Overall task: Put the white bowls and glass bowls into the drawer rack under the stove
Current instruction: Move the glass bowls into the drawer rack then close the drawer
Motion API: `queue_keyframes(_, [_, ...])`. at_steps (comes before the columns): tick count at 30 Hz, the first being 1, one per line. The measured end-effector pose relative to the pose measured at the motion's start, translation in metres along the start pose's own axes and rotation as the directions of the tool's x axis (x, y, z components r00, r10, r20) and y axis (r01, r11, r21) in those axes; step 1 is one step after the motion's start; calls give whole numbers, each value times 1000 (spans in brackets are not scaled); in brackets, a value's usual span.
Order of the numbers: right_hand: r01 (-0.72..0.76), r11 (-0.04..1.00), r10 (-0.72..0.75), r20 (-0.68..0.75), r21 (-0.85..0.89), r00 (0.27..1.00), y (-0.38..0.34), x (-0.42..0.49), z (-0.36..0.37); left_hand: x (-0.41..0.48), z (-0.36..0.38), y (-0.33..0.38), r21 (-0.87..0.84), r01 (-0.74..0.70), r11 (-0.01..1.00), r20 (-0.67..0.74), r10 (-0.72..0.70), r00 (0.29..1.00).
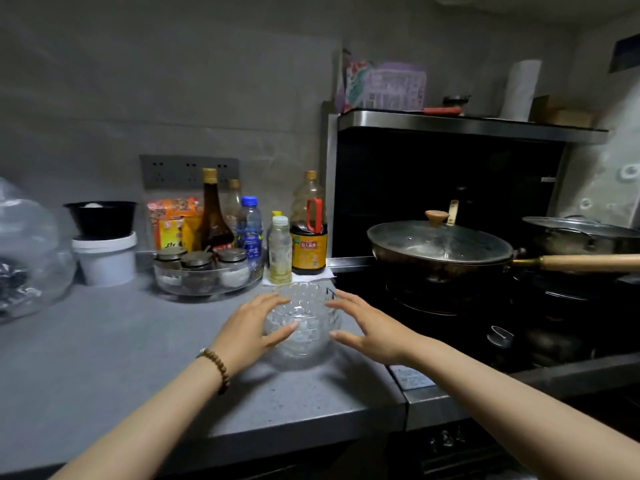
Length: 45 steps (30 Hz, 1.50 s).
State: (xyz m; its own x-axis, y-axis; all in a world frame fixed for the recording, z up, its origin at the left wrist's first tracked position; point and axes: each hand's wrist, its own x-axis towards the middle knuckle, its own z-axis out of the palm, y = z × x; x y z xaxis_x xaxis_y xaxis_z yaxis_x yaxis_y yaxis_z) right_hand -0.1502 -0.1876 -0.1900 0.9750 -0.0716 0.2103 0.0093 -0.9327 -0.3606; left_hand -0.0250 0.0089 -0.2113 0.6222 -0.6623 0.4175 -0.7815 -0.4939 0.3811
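A clear patterned glass bowl (pixel 304 323) stands upright on the grey counter (pixel 121 358), close to the stove's left edge. My left hand (pixel 251 329) is at the bowl's left side, fingers spread, fingertips touching or nearly touching the glass. My right hand (pixel 369 325) mirrors it on the right side, also spread. Whether either hand grips the bowl I cannot tell for sure; the bowl rests on the counter. No white bowl and no drawer rack are in view.
Behind the bowl stand sauce and water bottles (pixel 309 233) and a glass tray of spice jars (pixel 207 271). A white tub with a black bowl (pixel 104 251) sits at the left. On the stove (pixel 450 320), a lidded pan (pixel 440 247) points its wooden handle right.
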Motion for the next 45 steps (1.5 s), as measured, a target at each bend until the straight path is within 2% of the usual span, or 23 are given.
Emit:
queue_keyframes(11, [34, 998, -40, -124, -50, 992, -2, 21, 13, 10, 10, -3, -208, -16, 978, 2, 17, 1000])
queue_keyframes(20, [92, 991, -69, -230, 95, 971, -6, 17, 5, 11, -1, 12, -327, -39, 944, -78, 14, 997])
queue_keyframes(24, [132, 986, -99, -276, 104, 956, -6, 1, -27, 18, -10, 37, -452, -68, 889, -85, 32, 996])
queue_keyframes(32, [101, 975, -66, -173, 200, 983, 31, -71, -93, 36, 13, 124, -665, -80, 742, 45, 146, 988])
queue_keyframes(35, [83, 934, -45, -116, 347, 992, 56, -105, -107, 38, 35, 157, -698, -96, 710, 104, 233, 967])
queue_keyframes(38, [-3, 880, 28, -46, 474, 999, 87, -141, -115, 43, 67, 190, -686, -88, 722, 188, 293, 937])
queue_keyframes(42, [-135, 828, 118, 67, 545, 991, 128, -188, -119, 43, 117, 234, -705, -81, 705, 248, 352, 903])
queue_keyframes(45, [-225, 782, 195, 115, 582, 974, 155, -221, -120, 39, 157, 264, -746, -22, 666, 292, 357, 887])
